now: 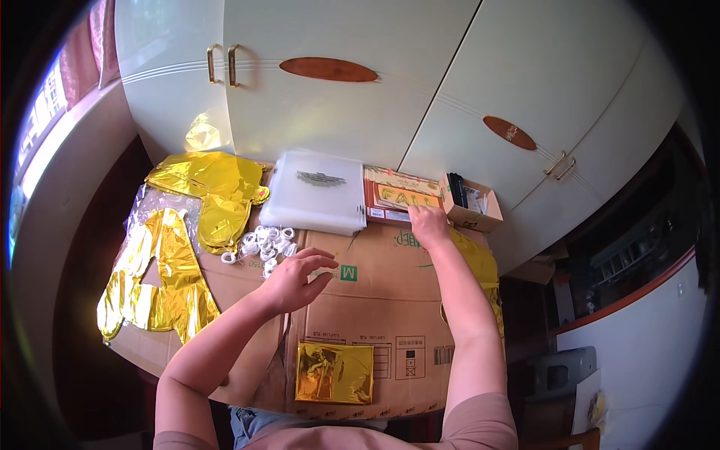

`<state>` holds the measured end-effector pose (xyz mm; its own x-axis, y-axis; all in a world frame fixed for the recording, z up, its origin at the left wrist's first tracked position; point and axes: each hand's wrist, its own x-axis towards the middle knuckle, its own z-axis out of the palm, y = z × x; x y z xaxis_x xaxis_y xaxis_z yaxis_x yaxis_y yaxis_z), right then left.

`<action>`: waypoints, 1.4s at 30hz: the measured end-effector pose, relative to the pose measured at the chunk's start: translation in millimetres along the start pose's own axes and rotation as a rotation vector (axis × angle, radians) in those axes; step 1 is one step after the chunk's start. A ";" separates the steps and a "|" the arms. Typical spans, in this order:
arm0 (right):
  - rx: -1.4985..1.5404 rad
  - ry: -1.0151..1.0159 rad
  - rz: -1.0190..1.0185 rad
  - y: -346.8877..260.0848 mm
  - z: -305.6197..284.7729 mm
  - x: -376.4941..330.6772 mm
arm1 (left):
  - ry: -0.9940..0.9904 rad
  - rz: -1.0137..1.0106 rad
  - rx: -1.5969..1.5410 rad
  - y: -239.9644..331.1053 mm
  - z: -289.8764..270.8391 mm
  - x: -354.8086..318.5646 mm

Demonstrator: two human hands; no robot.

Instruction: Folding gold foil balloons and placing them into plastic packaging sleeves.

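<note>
My right hand (429,225) reaches to the back of the table, its fingertips closed at the lower edge of a yellow printed card (401,196). That card lies on top of a red-and-cream box (379,213). Over the middle of the cardboard hovers my left hand (300,279), fingers apart and holding nothing. Just behind it is a pile of small white ribbon coils (264,244). Close to my body a folded gold foil packet (334,373) rests flat on the cardboard.
Flattened cardboard (375,304) covers the table. At left lie gold foil balloons (225,184), one shaped like a letter A (180,277). A stack of clear plastic bags (311,195) stands at the back beside a small open box (480,214). More gold foil (480,262) sits beyond my right forearm.
</note>
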<state>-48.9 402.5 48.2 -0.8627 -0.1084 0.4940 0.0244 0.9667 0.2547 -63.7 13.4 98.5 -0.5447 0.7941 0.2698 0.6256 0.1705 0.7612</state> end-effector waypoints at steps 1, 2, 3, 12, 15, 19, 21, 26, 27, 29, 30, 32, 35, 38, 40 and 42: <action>0.037 0.010 0.031 2.7 2.7 -2.3 | 0.012 0.030 -0.006 -3.2 3.8 2.1; 0.073 0.020 0.062 5.0 4.9 -4.2 | 0.025 0.059 -0.012 -4.8 5.7 3.3; 0.116 0.028 0.090 2.7 3.7 -4.1 | 0.024 0.046 -0.019 -5.0 6.0 2.4; 0.213 0.414 0.206 -2.2 -39.7 6.9 | 0.066 -0.071 -0.153 -9.7 -0.4 2.8; 0.432 0.527 0.274 -37.1 -107.2 17.5 | 0.158 -0.224 -0.409 -27.4 -6.2 -3.3; 0.940 0.407 0.431 -70.8 -163.0 -2.1 | 0.345 -0.270 -0.655 -19.6 -30.2 -8.4; 1.315 0.287 0.546 -99.9 -185.6 -12.8 | 0.343 -0.273 -0.892 -19.0 -37.6 -17.9; 1.805 0.125 0.652 -175.2 -206.5 -46.0 | 0.162 -0.225 -1.076 8.9 -50.1 -67.3; 1.874 0.104 0.680 -178.3 -192.0 -60.9 | 0.185 -0.206 -0.954 18.8 -48.2 -77.8; 2.035 -0.016 0.688 -204.3 -199.0 -73.7 | 0.251 -0.242 -0.774 43.0 -48.9 -101.5; 2.113 -0.075 0.688 -218.0 -202.8 -80.1 | 0.268 -0.292 -0.704 46.1 -47.1 -111.2; 2.143 -0.201 0.732 -235.5 -199.5 -102.4 | 0.290 -0.384 -0.565 48.7 -44.4 -124.3; 2.007 -0.193 0.831 -231.1 -192.3 -124.2 | 0.239 -0.446 -0.521 38.8 -49.3 -126.7; 1.950 -0.120 1.087 -200.3 -204.0 -131.1 | 0.382 -0.387 -0.193 -11.6 -59.7 -103.7; 2.004 -0.042 1.122 -172.9 -195.9 -150.2 | 0.335 -0.254 0.125 -21.7 -71.7 -63.9; 1.965 -0.104 1.093 -169.3 -199.0 -151.1 | 0.324 0.060 0.262 -67.5 -75.9 -15.2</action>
<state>177.8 209.1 95.9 -0.8877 0.4034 -0.2219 0.0425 -0.4081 -0.9119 -140.0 -54.4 87.8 -0.6245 0.5893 0.5126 0.7596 0.3057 0.5740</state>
